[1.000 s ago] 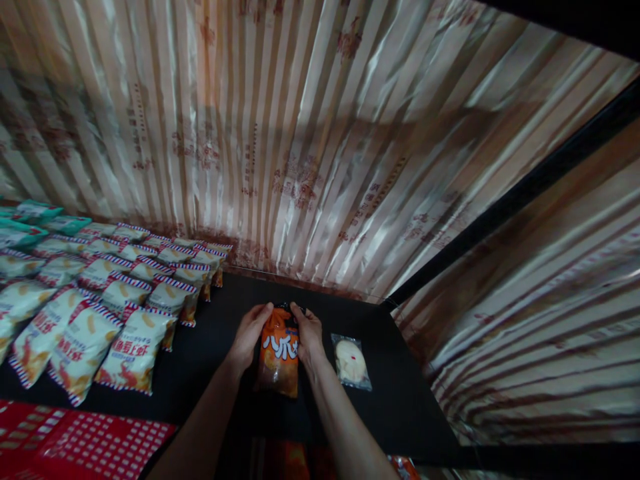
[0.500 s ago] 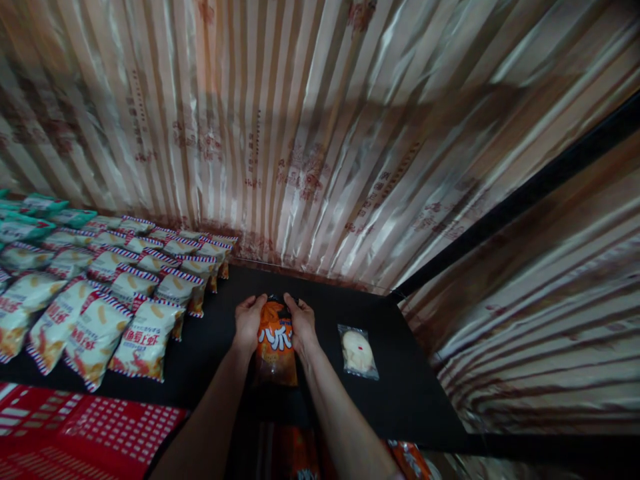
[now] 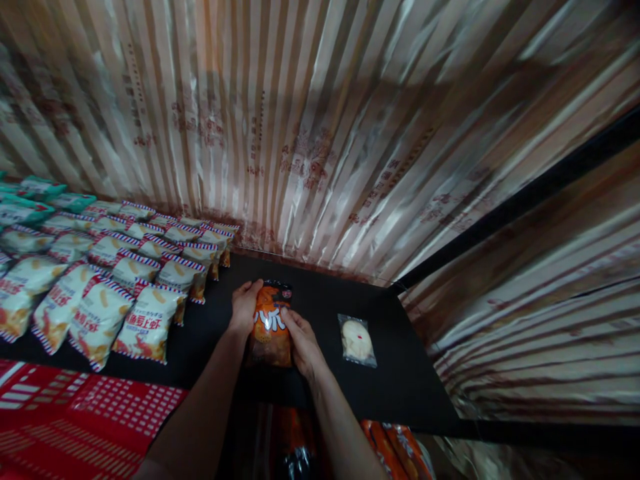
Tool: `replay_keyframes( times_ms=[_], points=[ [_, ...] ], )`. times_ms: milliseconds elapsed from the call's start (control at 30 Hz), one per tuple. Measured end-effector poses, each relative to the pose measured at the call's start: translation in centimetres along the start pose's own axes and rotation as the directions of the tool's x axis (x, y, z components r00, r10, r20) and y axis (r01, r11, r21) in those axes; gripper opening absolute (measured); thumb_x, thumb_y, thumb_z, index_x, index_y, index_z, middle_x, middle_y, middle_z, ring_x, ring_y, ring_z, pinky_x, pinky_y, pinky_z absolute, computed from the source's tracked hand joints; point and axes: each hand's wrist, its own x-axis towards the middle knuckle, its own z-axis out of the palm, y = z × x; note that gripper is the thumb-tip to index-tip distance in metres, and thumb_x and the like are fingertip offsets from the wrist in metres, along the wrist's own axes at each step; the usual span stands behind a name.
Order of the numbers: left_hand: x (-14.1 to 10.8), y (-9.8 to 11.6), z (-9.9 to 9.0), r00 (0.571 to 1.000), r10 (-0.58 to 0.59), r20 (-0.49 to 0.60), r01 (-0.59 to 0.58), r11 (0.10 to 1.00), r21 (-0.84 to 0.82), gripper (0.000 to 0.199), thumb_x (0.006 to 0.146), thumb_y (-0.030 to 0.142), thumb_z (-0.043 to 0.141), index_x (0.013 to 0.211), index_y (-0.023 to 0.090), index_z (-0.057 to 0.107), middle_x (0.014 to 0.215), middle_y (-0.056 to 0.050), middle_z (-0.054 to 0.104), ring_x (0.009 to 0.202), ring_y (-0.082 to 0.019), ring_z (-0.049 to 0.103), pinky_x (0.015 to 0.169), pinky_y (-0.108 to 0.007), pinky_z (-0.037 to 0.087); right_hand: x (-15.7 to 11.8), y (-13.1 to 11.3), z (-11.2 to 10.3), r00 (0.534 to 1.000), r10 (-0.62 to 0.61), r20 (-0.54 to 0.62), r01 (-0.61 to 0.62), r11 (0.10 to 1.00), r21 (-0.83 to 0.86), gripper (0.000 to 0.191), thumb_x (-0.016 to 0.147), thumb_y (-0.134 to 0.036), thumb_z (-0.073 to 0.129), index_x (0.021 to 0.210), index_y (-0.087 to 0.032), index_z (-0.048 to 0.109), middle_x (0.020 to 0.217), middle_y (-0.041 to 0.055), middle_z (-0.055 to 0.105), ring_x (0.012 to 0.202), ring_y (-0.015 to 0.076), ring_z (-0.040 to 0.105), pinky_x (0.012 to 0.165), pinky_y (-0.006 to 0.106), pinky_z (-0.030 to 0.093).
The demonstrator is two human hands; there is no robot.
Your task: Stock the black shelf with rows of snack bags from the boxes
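Both hands are closed on one glossy orange-and-black plastic snack bag, which sits between them over the front-middle part of the flat black table. The left hand takes the upper left edge; the right hand grips lower down the right side, its thumb on the printed front and its other fingers partly hidden. A two-sided hold like this probably suits a soft, puffy bag, since a pinch at one point would let it sag or twist. The black top edge points away from the person and the white lettering faces up towards them, likely so the front can be seen. Whether the lower end rests on the table cannot be told.

Just right of the hands, a clear plastic packet with a pale rounded item inside lies flat, apart from everything else. To the left, white snack bags with striped blue-and-red edges stand close in rows, fronts turned the same way, perhaps so that each props the next. Teal packets fill the far left, and a perforated red plastic basket is at the near left.
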Motion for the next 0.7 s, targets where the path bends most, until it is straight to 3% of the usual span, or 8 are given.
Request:
replay_keyframes(
  times_ms=[267,467,700],
  points=[
    [-0.1,-0.3,-0.3,0.987,-0.033,0.158,0.037,0.999,-0.02,0.037,0.046,0.037,0.077,0.064,0.016,0.051,0.051,0.005,0.057,0.045,-0.01,0.055,0.049,-0.023,0.044,0.7,0.7,0.2,0.991,-0.024,-0.13,0.026,0.999,0.02,0.04,0.051,-0.042,0.08,0.076,-0.016,0.062,0.065,0.0017,0.069,0.058,0.016,0.064,0.059,0.026,0.05],
    [0.2,-0.8,-0.5,0.976,-0.047,0.212,0.037,0.998,0.053,0.039,0.052,0.044,0.075,0.07,0.014,0.057,0.057,0.001,0.062,0.049,-0.012,0.058,0.052,-0.025,0.047,1.5,0.8,0.3,0.978,-0.058,-0.2,0.061,0.998,0.007,0.041,0.049,-0.042,0.08,0.075,-0.016,0.062,0.066,0.0028,0.069,0.06,0.018,0.065,0.059,0.028,0.051],
    [-0.1,-0.8,-0.3,0.955,-0.087,0.283,0.052,0.99,0.129,0.04,0.057,0.04,0.075,0.082,0.013,0.062,0.072,-0.004,0.068,0.057,-0.014,0.062,0.058,-0.026,0.05,3.3,0.4,0.3,0.956,-0.087,-0.28,0.094,0.995,0.012,0.04,0.049,-0.039,0.079,0.076,-0.015,0.062,0.066,0.0038,0.07,0.061,0.0189,0.066,0.058,0.028,0.052]
  ],
)
